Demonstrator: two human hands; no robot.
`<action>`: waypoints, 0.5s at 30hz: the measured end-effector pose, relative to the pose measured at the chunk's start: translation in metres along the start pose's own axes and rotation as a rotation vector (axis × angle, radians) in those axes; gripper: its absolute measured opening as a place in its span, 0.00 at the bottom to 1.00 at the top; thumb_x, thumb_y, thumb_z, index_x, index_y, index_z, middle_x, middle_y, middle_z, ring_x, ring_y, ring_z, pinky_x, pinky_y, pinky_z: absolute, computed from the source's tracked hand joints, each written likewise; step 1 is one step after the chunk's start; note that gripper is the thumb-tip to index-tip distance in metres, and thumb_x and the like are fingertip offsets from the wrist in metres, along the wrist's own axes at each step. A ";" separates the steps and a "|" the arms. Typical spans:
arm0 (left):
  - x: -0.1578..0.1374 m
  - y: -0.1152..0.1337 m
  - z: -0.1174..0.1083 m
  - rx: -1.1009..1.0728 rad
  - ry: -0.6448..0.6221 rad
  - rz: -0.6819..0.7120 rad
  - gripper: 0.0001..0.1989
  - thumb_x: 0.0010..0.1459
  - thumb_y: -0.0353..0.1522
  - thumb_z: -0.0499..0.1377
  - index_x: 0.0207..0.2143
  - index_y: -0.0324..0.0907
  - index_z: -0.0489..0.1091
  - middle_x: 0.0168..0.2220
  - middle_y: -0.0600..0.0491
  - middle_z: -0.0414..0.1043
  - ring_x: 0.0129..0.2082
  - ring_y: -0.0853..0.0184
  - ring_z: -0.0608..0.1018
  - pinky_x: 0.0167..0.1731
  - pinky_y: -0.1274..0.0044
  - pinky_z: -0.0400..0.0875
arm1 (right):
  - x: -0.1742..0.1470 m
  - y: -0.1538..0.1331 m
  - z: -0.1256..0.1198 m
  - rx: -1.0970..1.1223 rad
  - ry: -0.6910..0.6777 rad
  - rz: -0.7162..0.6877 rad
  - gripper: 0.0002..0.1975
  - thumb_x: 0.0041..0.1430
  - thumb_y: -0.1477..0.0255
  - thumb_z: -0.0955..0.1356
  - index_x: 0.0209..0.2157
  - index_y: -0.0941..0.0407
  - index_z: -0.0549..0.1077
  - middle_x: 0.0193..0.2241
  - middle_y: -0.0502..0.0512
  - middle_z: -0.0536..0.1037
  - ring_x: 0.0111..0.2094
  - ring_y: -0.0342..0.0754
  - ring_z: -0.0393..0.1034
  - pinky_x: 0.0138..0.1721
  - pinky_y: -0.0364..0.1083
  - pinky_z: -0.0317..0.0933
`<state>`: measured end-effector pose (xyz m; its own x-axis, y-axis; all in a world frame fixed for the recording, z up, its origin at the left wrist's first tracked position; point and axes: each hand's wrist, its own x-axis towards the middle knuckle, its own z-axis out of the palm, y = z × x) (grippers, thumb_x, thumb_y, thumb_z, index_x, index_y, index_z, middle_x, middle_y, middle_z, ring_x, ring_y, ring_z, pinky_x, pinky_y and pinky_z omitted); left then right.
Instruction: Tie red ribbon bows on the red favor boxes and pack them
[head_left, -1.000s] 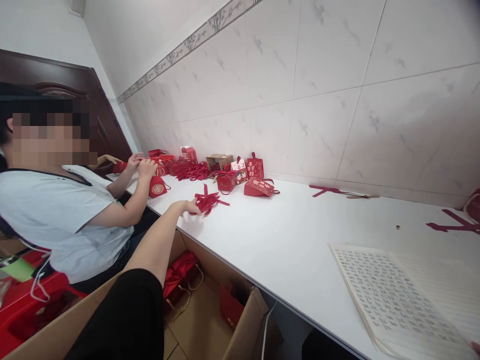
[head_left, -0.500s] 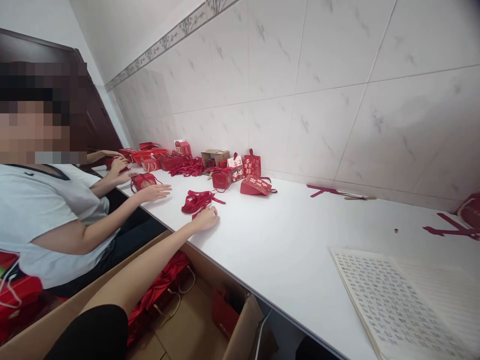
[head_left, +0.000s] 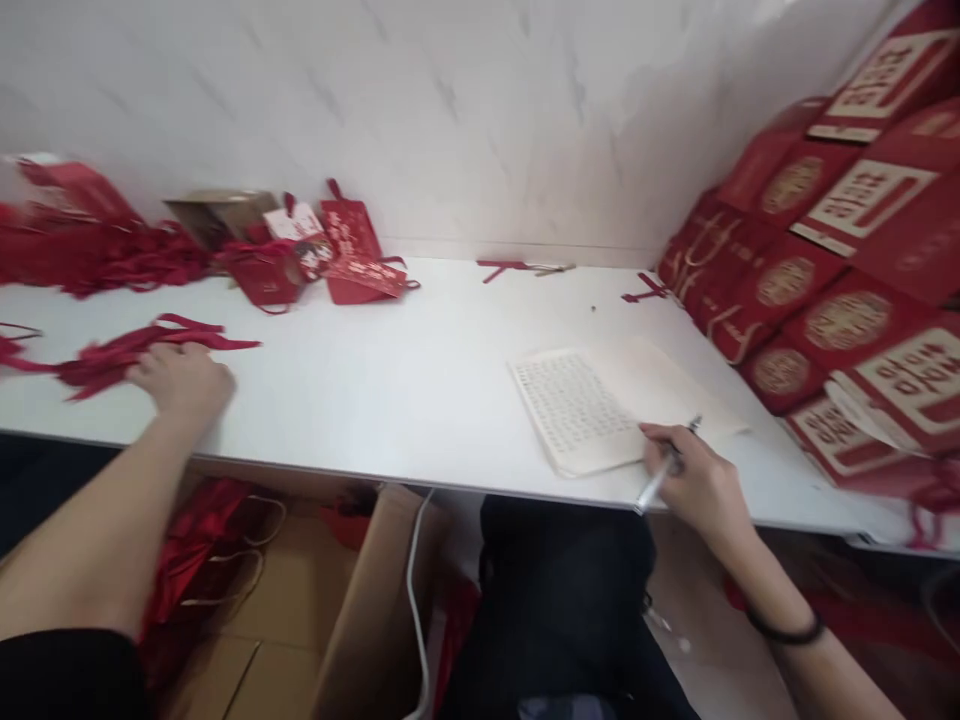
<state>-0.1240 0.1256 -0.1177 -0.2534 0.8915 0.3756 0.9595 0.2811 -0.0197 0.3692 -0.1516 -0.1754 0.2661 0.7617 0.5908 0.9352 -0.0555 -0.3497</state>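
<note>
My left hand (head_left: 186, 378) is on the left part of the white table, its fingers curled into a bundle of dark red ribbons (head_left: 112, 355); motion blurs the fingertips. In my right hand (head_left: 697, 482) is a silver pen (head_left: 654, 486), gripped between the fingers, with its lower end pointing toward the table's front edge. The right hand is at the lower right corner of an open notebook (head_left: 577, 405), whose left page is filled with rows of small handwriting. The right page looks mostly bare.
Stacked red gift boxes (head_left: 847, 320) rise at the right. Small red boxes (head_left: 364, 280), a brown carton (head_left: 225, 205) and more ribbons (head_left: 142, 262) line the wall at the left. Below the table edge, a cardboard box (head_left: 367, 600) holds red bags (head_left: 202, 560); a white cable (head_left: 415, 600) hangs beside it.
My view has turned right, bringing the stacked boxes and my right hand with the pen into sight and leaving the co-worker out. My left hand remains at the ribbon bundle, which is more stretched out.
</note>
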 end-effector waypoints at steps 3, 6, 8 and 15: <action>0.000 0.019 0.000 -0.038 0.089 0.414 0.22 0.60 0.34 0.35 0.46 0.41 0.64 0.54 0.45 0.60 0.58 0.49 0.58 0.51 0.54 0.55 | 0.001 -0.001 0.002 0.025 0.003 0.004 0.11 0.57 0.68 0.59 0.35 0.56 0.69 0.36 0.58 0.77 0.34 0.50 0.74 0.35 0.46 0.67; -0.013 0.067 -0.003 -0.084 0.080 0.602 0.18 0.56 0.32 0.42 0.43 0.39 0.66 0.51 0.41 0.62 0.57 0.50 0.60 0.54 0.54 0.53 | 0.001 -0.003 0.002 0.060 0.010 0.021 0.09 0.58 0.69 0.59 0.35 0.56 0.69 0.36 0.57 0.77 0.35 0.50 0.73 0.37 0.47 0.68; -0.034 0.110 -0.005 -0.121 0.044 0.652 0.17 0.53 0.32 0.48 0.44 0.36 0.65 0.51 0.39 0.62 0.56 0.52 0.61 0.54 0.55 0.52 | 0.000 -0.002 0.002 0.076 0.015 0.027 0.10 0.59 0.69 0.59 0.35 0.56 0.69 0.35 0.58 0.77 0.34 0.50 0.73 0.36 0.46 0.68; -0.114 0.235 -0.013 -0.399 -0.213 0.819 0.22 0.55 0.35 0.49 0.52 0.40 0.58 0.58 0.40 0.55 0.60 0.57 0.55 0.54 0.62 0.52 | -0.006 0.005 0.013 0.061 0.034 -0.028 0.11 0.63 0.67 0.57 0.38 0.56 0.68 0.35 0.58 0.75 0.32 0.49 0.73 0.31 0.45 0.68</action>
<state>0.1324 0.0856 -0.1534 0.5407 0.8153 0.2072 0.8104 -0.5709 0.1314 0.3694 -0.1478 -0.1900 0.2484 0.7402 0.6248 0.9269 0.0057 -0.3753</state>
